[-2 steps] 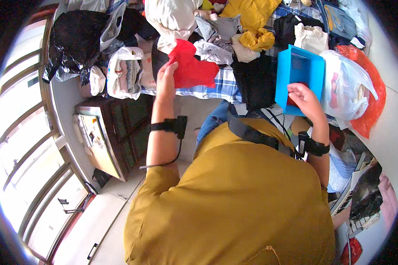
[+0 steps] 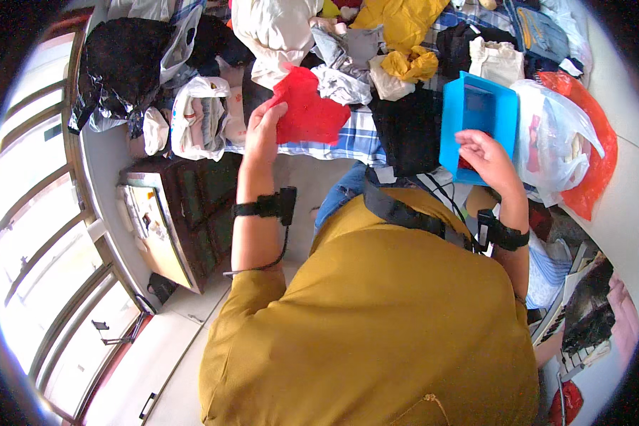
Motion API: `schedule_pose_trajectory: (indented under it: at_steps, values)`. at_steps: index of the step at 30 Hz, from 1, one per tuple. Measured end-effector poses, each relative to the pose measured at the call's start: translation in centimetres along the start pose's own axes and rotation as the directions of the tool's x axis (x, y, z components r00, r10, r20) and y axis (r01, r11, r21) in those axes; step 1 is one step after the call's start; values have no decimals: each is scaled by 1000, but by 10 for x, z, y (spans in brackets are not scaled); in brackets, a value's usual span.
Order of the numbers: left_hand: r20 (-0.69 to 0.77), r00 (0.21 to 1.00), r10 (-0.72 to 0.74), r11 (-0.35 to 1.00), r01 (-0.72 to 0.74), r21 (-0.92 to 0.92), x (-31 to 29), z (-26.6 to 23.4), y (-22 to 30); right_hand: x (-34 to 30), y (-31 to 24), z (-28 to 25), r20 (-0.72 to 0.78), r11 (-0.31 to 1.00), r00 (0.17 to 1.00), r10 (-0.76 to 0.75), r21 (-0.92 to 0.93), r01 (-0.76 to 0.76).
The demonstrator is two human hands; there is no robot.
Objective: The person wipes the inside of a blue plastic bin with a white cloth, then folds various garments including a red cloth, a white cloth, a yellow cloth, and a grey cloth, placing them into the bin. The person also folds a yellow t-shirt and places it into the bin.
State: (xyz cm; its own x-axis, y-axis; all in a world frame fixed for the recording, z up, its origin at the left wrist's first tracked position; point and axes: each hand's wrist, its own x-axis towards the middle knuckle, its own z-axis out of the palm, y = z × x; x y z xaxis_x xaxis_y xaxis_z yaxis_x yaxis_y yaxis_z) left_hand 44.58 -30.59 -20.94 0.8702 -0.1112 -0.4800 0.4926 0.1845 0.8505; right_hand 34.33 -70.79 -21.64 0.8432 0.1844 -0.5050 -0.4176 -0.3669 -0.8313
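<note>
My left hand (image 2: 262,128) is closed on the left edge of a piece of red cloth (image 2: 309,106), pinched between thumb and fingers. The cloth spreads out to the right, in front of grey and white clothes and over the edge of a blue-white checked bedspread (image 2: 334,148). At the right, a bright blue open box (image 2: 452,121) stands tilted toward me. My right hand (image 2: 484,157) reaches over its near end, fingers loosely bent and apart, with nothing visible in them. Something red (image 2: 464,163) shows inside the box below the fingers.
Black trousers (image 2: 405,131) hang over the bed edge left of the box. A clear plastic bag (image 2: 554,142) and an orange bag (image 2: 593,170) lie right of it. Yellow cloth (image 2: 397,25), a black bag (image 2: 121,64) and a white bag (image 2: 200,117) crowd the bed.
My left hand and the red cloth have shifted slightly left and down. The right hand stays at the blue box, its fingers a little more raised.
</note>
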Motion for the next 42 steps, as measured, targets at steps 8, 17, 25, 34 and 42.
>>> schedule_pose_trajectory:
  at_steps: [8,17,25,34,42]
  values:
    - [823,562,-84,787,-469,401,-21,120,110,6,-141,-9,6,579,601,-799,-266,771]
    - [694,708,132,885,-400,240,14,208,109,-32,-142,-51,-152,875,925,-347,303,378]
    - [932,356,-74,989,143,24,18,256,36,-56,-132,-80,-407,576,894,-186,692,435]
    - [797,587,-143,951,306,-55,33,280,63,-93,-104,-96,-556,764,819,-138,466,445]
    - [735,672,90,870,-413,271,20,294,52,-90,-62,-107,-691,919,714,-109,203,337]
